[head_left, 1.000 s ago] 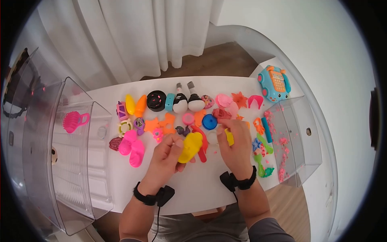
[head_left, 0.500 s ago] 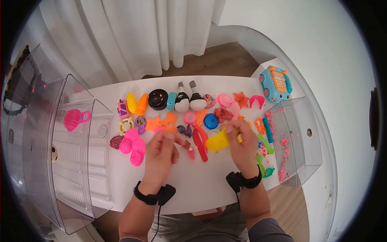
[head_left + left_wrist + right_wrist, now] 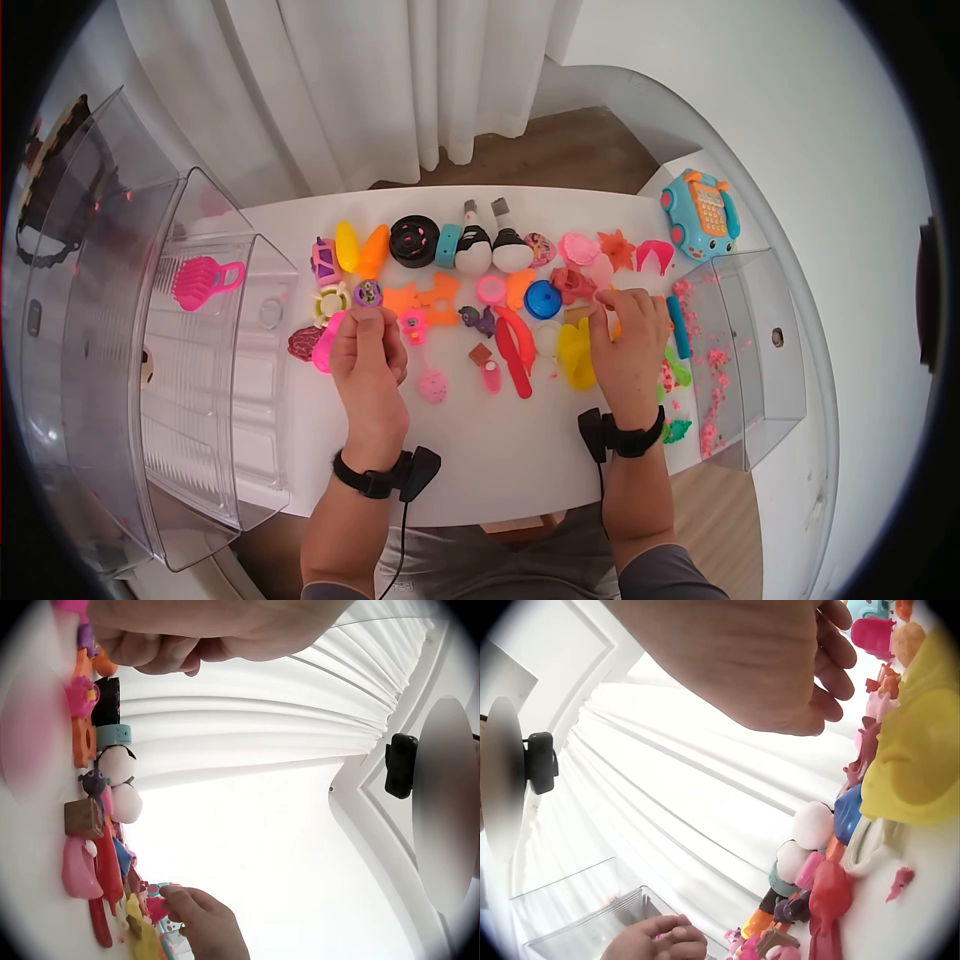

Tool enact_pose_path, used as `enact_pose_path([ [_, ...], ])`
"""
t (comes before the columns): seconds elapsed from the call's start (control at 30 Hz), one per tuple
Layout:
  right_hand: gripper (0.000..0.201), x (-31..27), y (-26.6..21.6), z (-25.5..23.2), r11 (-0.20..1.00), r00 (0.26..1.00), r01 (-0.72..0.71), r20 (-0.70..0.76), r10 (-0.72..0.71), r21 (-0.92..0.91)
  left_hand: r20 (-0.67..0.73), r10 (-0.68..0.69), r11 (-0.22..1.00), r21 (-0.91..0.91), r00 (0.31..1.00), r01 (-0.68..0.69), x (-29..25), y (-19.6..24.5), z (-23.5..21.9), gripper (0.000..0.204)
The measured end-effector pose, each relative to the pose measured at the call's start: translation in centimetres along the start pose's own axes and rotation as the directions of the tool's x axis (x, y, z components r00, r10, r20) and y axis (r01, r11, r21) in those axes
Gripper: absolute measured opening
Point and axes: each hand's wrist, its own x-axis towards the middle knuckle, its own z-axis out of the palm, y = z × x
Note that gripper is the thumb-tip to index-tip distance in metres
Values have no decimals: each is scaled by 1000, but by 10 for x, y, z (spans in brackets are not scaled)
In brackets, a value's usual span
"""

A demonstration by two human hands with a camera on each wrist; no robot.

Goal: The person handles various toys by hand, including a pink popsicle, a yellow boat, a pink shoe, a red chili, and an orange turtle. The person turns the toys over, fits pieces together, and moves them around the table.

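Note:
My left hand (image 3: 370, 365) hovers above a bright pink lobed toy (image 3: 324, 352), its fingers loosely curled and nothing seen between them. The hand hides most of that toy. Right of it lies a pale pink speckled oval (image 3: 432, 386) with a thin stem. A yellow toy mould (image 3: 576, 358) lies on the white table. Right beside it is my right hand (image 3: 630, 345), fingers relaxed and bent. In the right wrist view the yellow mould (image 3: 915, 761) shows close up, apart from the fingers (image 3: 832, 671).
Rows of small toys cover the far side: a black round piece (image 3: 413, 242), a blue disc (image 3: 542, 299), red tongs (image 3: 516, 350). Clear plastic bins stand at left (image 3: 215, 400) and right (image 3: 760, 350). A toy telephone (image 3: 700, 212) stands at the back right.
The yellow mould passed from my left hand to my right and now lies on the table, let go. My left hand moved left over the pink lobed toy, uncovering the speckled oval.

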Motion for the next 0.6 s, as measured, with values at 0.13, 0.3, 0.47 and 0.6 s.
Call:
enact_pose_path([
  [0.13,9,1,-5,-1,998,1000,-11,2,11,60,8,34,988,149,999,-35,4,-4,-3,12],
  [0.3,8,1,-7,-1,995,1000,-23,0,23,97,91,246,849,459,965,-260,9,-11,-7,13],
  [0.47,6,1,-11,-2,990,1000,-19,2,19,143,176,211,605,749,962,-270,2,-3,-5,26],
  [0.6,6,0,-12,-1,988,1000,-19,11,17,150,245,234,448,832,941,-328,1,-5,-6,32],
])
